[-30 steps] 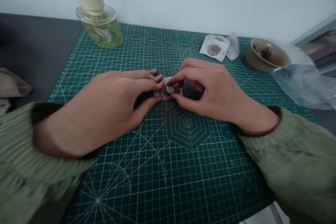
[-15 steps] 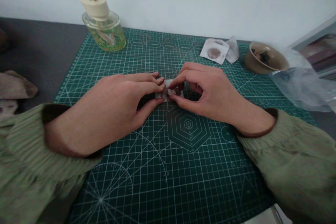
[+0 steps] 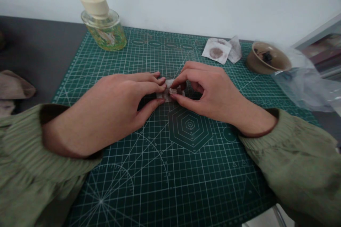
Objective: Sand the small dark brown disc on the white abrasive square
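Observation:
A small whitish pad with brown stains (image 3: 167, 98) lies on the green cutting mat (image 3: 149, 184), partly hidden by fingers. My left hand (image 3: 117, 104) rests with fingers stretched out, its fingertips and thumb touching the pad's left edge. Between the thumb and forefinger of my right hand (image 3: 204, 87) is a small crumpled brownish-white wad (image 3: 173, 91), pinched just above the pad. Whether the wad is loose or part of the pad I cannot tell. The fingertips of both hands are close together.
A reed diffuser bottle (image 3: 105, 33) stands at the back left. Stained white square pads (image 3: 217, 49) lie at the back right, beside a brown bowl (image 3: 257, 62) with dark bits inside. A clear plastic bag (image 3: 306, 88) lies right of it. Brownish cloth (image 3: 16, 85) sits at left.
The whole view has shifted very slightly. Both hands keep the same pose at the pad, with the wad still pinched by my right hand.

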The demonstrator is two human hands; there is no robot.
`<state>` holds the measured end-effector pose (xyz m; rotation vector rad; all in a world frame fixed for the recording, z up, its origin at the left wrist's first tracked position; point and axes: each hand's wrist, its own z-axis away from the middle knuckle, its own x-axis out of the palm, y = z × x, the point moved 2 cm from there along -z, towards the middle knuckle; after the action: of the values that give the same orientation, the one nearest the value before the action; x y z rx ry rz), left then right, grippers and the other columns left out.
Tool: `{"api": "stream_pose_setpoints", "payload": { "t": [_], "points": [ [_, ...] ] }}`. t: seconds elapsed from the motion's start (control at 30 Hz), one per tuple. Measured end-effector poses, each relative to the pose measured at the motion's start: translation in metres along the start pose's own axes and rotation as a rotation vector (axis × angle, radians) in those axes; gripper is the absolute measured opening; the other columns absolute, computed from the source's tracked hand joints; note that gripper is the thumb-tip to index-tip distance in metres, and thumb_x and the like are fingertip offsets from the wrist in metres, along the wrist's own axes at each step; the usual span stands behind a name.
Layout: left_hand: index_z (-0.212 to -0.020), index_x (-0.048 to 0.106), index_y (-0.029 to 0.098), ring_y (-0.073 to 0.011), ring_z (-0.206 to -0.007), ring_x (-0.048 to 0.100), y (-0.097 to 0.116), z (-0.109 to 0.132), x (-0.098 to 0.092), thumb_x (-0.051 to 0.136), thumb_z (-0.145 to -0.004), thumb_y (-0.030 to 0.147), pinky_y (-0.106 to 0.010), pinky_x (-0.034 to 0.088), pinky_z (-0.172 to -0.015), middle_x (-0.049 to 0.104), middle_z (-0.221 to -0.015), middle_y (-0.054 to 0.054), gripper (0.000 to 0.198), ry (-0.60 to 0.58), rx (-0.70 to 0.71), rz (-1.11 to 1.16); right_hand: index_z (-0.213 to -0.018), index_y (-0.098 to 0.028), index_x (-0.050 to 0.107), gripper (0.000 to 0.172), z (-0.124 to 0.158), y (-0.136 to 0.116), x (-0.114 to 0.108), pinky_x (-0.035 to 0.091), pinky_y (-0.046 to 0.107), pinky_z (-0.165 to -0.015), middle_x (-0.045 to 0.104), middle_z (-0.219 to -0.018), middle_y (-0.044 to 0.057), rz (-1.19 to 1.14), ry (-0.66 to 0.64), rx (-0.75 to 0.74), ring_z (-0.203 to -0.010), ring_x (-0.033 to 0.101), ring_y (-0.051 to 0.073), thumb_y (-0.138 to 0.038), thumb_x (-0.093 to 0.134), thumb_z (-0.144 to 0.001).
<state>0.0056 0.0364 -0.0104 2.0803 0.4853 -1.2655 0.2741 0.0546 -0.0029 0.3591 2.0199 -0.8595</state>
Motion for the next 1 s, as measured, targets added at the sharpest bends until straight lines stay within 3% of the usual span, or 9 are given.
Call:
{"api": "stream_pose_setpoints", "payload": {
  "t": [0.33,0.47,0.6,1.0],
  "points": [
    [-0.146,0.095,0.029,-0.0445,-0.144,0.091,0.0006,-0.0007,-0.0003,0.064,-0.127,0.046,-0.069,0.074,-0.131,0.092,-0.159,-0.009,0.040,0.007,0.016,-0.040,-0.112,-0.024,0.090,0.010,-0.0004,0.0008,-0.0030,0.053,0.042,-0.086,0.082,-0.109,0.006,-0.006,0.000,0.072,-0.094,0.073,0.025,-0.028,0.081,-0.109],
    [-0.146,0.095,0.030,-0.0450,-0.145,0.091,0.0006,-0.0012,0.0009,0.065,-0.126,0.049,-0.068,0.075,-0.130,0.092,-0.159,-0.007,0.041,0.022,-0.009,-0.026,-0.114,-0.020,0.091,0.015,-0.0005,0.0022,-0.0005,0.050,0.040,-0.084,0.080,-0.103,0.005,-0.052,-0.034,0.010,-0.087,0.068,0.022,-0.031,0.082,-0.110],
    [-0.145,0.096,0.029,-0.0420,-0.146,0.091,0.0031,-0.0017,0.0006,0.063,-0.125,0.047,-0.063,0.074,-0.134,0.092,-0.159,-0.006,0.042,0.010,-0.015,-0.047,-0.112,-0.017,0.092,0.017,-0.0013,0.0056,-0.0002,0.046,0.040,-0.082,0.079,-0.102,0.006,-0.021,0.024,0.021,-0.085,0.065,0.021,-0.029,0.082,-0.107],
    [-0.145,0.097,0.032,-0.0448,-0.144,0.092,-0.0011,-0.0003,0.0003,0.071,-0.124,0.046,-0.068,0.076,-0.130,0.092,-0.159,-0.006,0.037,0.023,-0.019,-0.044,-0.113,-0.018,0.091,0.016,-0.0011,0.0058,0.0015,0.044,0.038,-0.082,0.074,-0.097,0.003,-0.055,-0.008,0.002,-0.082,0.060,0.020,-0.030,0.082,-0.108]
  ]
}}
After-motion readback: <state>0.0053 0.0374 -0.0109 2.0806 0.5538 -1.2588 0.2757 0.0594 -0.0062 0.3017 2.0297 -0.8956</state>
